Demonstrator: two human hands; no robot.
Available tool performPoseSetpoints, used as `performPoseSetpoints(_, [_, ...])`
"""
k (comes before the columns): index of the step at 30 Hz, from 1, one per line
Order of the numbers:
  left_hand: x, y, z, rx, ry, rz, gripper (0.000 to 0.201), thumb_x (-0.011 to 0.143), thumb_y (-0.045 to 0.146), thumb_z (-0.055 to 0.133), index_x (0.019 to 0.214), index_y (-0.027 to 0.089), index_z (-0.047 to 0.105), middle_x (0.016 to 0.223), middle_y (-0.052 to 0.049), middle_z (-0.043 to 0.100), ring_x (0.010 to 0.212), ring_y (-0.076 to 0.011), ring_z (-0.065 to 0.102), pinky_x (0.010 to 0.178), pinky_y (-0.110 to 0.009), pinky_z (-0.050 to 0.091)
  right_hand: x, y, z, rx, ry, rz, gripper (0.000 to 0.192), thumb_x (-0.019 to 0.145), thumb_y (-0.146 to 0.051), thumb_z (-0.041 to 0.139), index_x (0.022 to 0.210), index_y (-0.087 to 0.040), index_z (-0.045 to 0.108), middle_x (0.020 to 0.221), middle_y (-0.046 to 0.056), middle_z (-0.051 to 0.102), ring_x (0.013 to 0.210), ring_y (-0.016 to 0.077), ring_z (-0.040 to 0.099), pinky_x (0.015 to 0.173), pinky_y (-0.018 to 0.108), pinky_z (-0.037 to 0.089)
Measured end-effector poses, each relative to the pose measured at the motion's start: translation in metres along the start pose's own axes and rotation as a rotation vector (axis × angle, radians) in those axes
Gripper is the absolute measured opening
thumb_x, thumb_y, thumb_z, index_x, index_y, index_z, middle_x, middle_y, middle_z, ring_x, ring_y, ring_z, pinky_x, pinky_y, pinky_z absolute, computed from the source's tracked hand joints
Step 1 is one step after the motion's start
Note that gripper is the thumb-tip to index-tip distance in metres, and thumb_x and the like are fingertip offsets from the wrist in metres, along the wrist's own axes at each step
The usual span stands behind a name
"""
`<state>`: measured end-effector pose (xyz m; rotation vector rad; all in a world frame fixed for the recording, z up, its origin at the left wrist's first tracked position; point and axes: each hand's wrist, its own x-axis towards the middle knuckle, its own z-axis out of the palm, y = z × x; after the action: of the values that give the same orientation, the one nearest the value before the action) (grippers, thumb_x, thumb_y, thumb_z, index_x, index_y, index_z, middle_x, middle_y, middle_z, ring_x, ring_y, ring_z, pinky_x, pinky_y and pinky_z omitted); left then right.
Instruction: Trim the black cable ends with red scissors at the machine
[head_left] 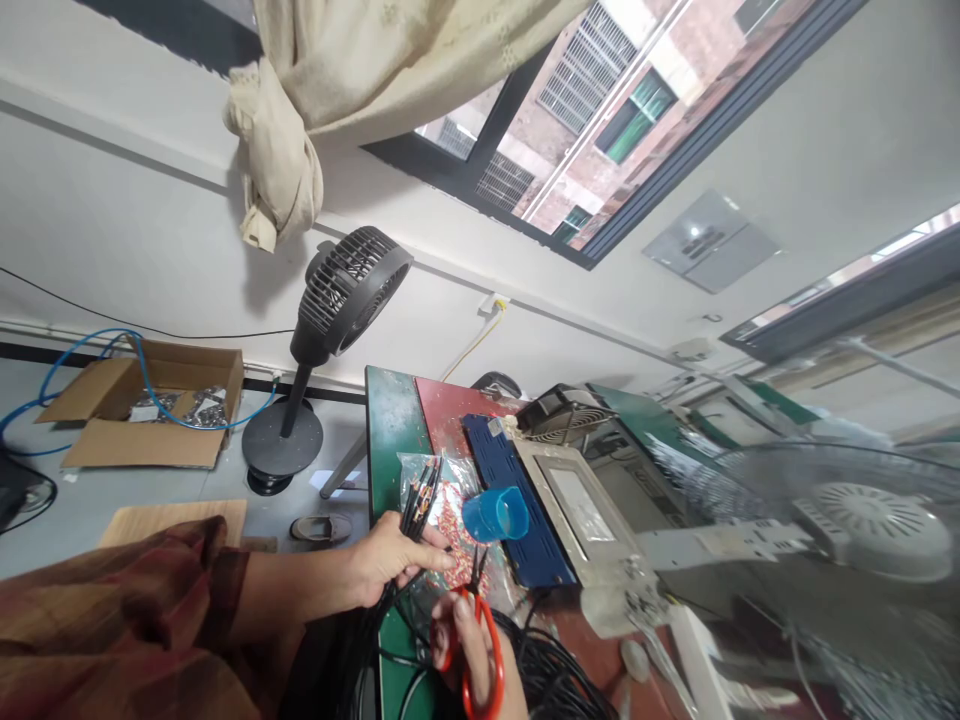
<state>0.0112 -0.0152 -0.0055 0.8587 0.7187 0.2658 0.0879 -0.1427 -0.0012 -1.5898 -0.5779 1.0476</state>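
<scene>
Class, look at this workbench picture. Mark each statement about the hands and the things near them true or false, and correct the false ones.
1. The left hand grips a bundle of black cables. True.
2. The right hand holds blue-handled pliers. False: it holds red-handled scissors.
3. A small blue cup sits on the bench near the hands. True.
4. The black pedestal fan stands on the bench. False: it stands on the floor beside the green bench.
5. An open cardboard box lies on the floor. True.
</scene>
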Motion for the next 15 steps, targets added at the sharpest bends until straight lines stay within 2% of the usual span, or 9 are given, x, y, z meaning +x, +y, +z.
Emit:
performPoseSetpoints(1, [0.0000, -0.0001, 0.0000, -0.006, -0.004, -0.002, 0.045, 0.047, 0.031, 0.078, 0.082, 0.011, 0.059, 0.043, 0.009, 0.041, 0.040, -0.0025, 0.032, 0.039, -0.018, 0.018, -0.0010, -0.0010, 0.0015, -0.015, 0.009, -0.002, 0.051, 0.070, -0.065, 0.055, 0.066, -0.014, 0.058, 0.046, -0.001, 0.046, 0.044, 0.0097, 0.040, 0.046, 0.022, 0.026])
performPoseSetpoints(7, [0.0032, 0.0003, -0.0017, -0.043, -0.027, -0.004, 0.046, 0.047, 0.032, 0.077, 0.083, 0.011, 0.058, 0.040, 0.010, 0.038, 0.039, -0.0029, 0.029, 0.039, -0.019, 0.016, -0.0003, 0.0065, 0.0001, 0.001, -0.126, 0.032, 0.051, 0.072, -0.063, 0.053, 0.065, -0.013, 0.057, 0.043, -0.004, 0.042, 0.039, 0.0074, 0.038, 0.042, 0.020, 0.025])
performPoseSetpoints(12, [0.0064, -0.0009, -0.0030, -0.043, -0.042, -0.011, 0.046, 0.048, 0.032, 0.077, 0.084, 0.011, 0.059, 0.039, 0.010, 0.038, 0.038, -0.0030, 0.029, 0.040, -0.019, 0.016, 0.0002, 0.0083, -0.0005, 0.020, -0.141, 0.040, 0.051, 0.072, -0.063, 0.053, 0.064, -0.013, 0.056, 0.042, -0.005, 0.040, 0.037, 0.0060, 0.036, 0.040, 0.019, 0.024])
performPoseSetpoints(15, [0.0081, -0.0033, -0.0035, -0.031, -0.033, 0.004, 0.045, 0.048, 0.031, 0.076, 0.085, 0.011, 0.060, 0.045, 0.008, 0.042, 0.039, -0.0028, 0.032, 0.040, -0.019, 0.018, -0.0001, 0.0078, -0.0004, 0.025, -0.145, 0.056, 0.052, 0.071, -0.064, 0.054, 0.064, -0.013, 0.057, 0.041, -0.005, 0.039, 0.036, 0.0056, 0.035, 0.040, 0.019, 0.024])
